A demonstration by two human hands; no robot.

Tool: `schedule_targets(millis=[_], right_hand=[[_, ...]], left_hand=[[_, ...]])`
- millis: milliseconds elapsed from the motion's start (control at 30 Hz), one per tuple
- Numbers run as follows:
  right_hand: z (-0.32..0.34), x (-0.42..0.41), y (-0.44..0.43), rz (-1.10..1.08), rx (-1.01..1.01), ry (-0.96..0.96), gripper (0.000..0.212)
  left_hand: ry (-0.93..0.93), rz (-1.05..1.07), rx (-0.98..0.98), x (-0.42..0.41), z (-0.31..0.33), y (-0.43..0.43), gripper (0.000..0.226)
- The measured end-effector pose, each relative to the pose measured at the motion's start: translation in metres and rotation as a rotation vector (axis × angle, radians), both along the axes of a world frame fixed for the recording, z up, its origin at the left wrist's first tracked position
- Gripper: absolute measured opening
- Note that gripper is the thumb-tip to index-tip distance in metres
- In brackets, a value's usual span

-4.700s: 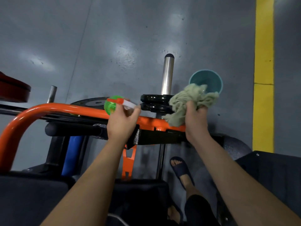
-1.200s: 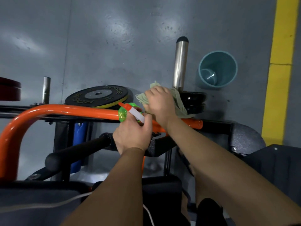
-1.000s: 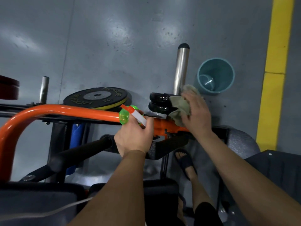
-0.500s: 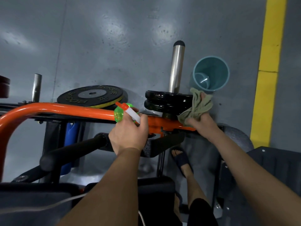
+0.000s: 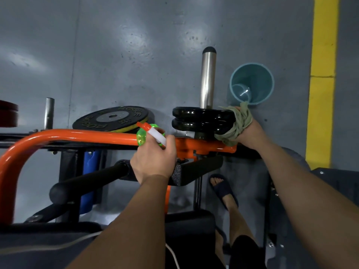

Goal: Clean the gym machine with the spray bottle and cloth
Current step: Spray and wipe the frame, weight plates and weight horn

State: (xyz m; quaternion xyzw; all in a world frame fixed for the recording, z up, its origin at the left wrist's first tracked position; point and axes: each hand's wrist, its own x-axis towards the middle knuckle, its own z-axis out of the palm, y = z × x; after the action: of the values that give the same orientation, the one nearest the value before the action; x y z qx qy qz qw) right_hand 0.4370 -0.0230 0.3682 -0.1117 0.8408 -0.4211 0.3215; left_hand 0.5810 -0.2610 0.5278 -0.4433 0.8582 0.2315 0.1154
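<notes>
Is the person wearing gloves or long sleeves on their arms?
No. The left hand and right hand have no gloves, and neither wrist shows a watch or band. The arms are bare, with no sleeves in view.

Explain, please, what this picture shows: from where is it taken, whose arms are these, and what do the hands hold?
It is one view, from a camera worn on the person's head, looking down; the arms are that person's own. The left hand grips a green spray bottle over the orange bar of the gym machine. The right hand holds a grey-green cloth against two stacked black weight plates on a steel post. On the grey floor are a Rogue bumper plate and a teal bucket.
</notes>
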Motion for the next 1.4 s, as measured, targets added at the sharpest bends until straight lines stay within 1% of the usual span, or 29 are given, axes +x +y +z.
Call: schedule_targets(millis=[67,133,167,267,333,400,433,467,567,600,633,700,767,800,833,867,900,967,1000,1067,1100,1167,1233,1267,1300,1367,1400], right_hand=[[-0.003,-0.001,-0.002,0.024,0.102,0.029,0.088],[-0.004,0.003,-0.010,0.021,0.194,0.090,0.078],[0.000,0.007,-0.016,-0.014,0.230,0.115,0.074],[0.022,0.018,-0.043,-0.100,0.329,0.231,0.072],[0.046,0.028,-0.068,-0.073,0.469,0.383,0.060],[0.069,0.037,-0.105,0.001,0.606,0.409,0.052],[0.074,0.042,-0.124,0.051,0.640,0.399,0.052],[0.076,0.044,-0.142,0.108,0.622,0.396,0.054],[0.072,0.041,-0.178,0.345,0.412,0.433,0.048],[0.071,0.037,-0.181,0.386,0.346,0.411,0.049],[0.071,0.033,-0.179,0.384,0.275,0.371,0.053],[0.075,0.031,-0.166,0.264,0.169,0.369,0.055],[0.078,0.036,-0.139,0.051,0.164,0.507,0.044],[0.074,0.039,-0.119,-0.077,0.133,0.494,0.039],[0.070,0.040,-0.098,-0.215,0.092,0.403,0.038],[0.063,0.039,-0.076,-0.346,0.076,0.258,0.039],[0.053,0.035,-0.054,-0.447,0.102,0.119,0.041],[0.038,0.019,-0.025,-0.535,0.185,-0.072,0.039],[0.034,0.013,-0.022,-0.556,0.206,-0.104,0.037],[0.034,0.006,-0.037,-0.643,0.221,-0.104,0.034],[0.038,0.007,-0.049,-0.688,0.206,-0.066,0.033],[0.055,0.019,-0.071,-0.726,0.136,0.036,0.039],[0.064,0.041,-0.080,-0.632,0.029,0.074,0.054],[0.065,0.050,-0.078,-0.522,-0.030,0.080,0.063],[0.061,0.056,-0.072,-0.362,-0.065,0.125,0.073],[0.044,0.056,-0.051,0.016,0.009,0.320,0.093],[0.034,0.050,-0.038,0.134,0.047,0.380,0.100]], left_hand=[[0.009,0.001,0.010,0.000,0.000,-0.001,0.021],[0.019,0.001,0.008,0.001,-0.001,-0.002,0.021],[0.020,-0.003,0.006,0.001,-0.002,-0.002,0.022],[0.017,-0.001,0.004,0.001,-0.002,-0.002,0.024],[0.025,-0.008,-0.001,0.001,-0.002,-0.001,0.025],[0.011,-0.010,-0.009,-0.001,-0.002,-0.001,0.029],[-0.004,-0.009,-0.021,0.000,-0.003,-0.001,0.033],[-0.019,-0.005,-0.036,-0.001,-0.004,-0.001,0.036],[-0.023,0.024,-0.055,-0.002,-0.004,0.001,0.042],[-0.014,0.033,-0.056,-0.002,-0.004,0.001,0.042],[-0.011,0.039,-0.054,-0.002,-0.003,0.001,0.041],[-0.017,0.058,-0.050,-0.002,-0.003,0.000,0.038],[-0.022,0.065,-0.045,-0.001,-0.003,0.000,0.038],[-0.024,0.067,-0.041,-0.002,-0.003,0.000,0.038],[-0.028,0.065,-0.035,-0.002,-0.003,-0.001,0.037],[-0.033,0.061,-0.031,-0.002,-0.003,-0.001,0.035],[-0.037,0.057,-0.027,-0.002,-0.002,-0.001,0.032],[-0.028,0.040,-0.018,-0.002,-0.001,-0.002,0.027],[-0.021,0.036,-0.018,-0.001,-0.001,-0.003,0.026],[-0.006,0.032,-0.028,-0.001,-0.001,-0.003,0.028],[-0.004,0.032,-0.031,-0.001,-0.001,-0.003,0.030],[-0.016,0.025,-0.034,-0.002,-0.001,-0.004,0.034],[-0.033,0.029,-0.038,-0.002,-0.001,-0.004,0.036],[-0.036,0.031,-0.037,-0.003,-0.001,-0.004,0.036],[-0.043,0.031,-0.042,-0.003,-0.001,-0.003,0.036],[-0.055,0.033,-0.056,-0.002,-0.003,-0.003,0.038],[-0.052,0.034,-0.059,-0.002,-0.004,-0.003,0.039]])
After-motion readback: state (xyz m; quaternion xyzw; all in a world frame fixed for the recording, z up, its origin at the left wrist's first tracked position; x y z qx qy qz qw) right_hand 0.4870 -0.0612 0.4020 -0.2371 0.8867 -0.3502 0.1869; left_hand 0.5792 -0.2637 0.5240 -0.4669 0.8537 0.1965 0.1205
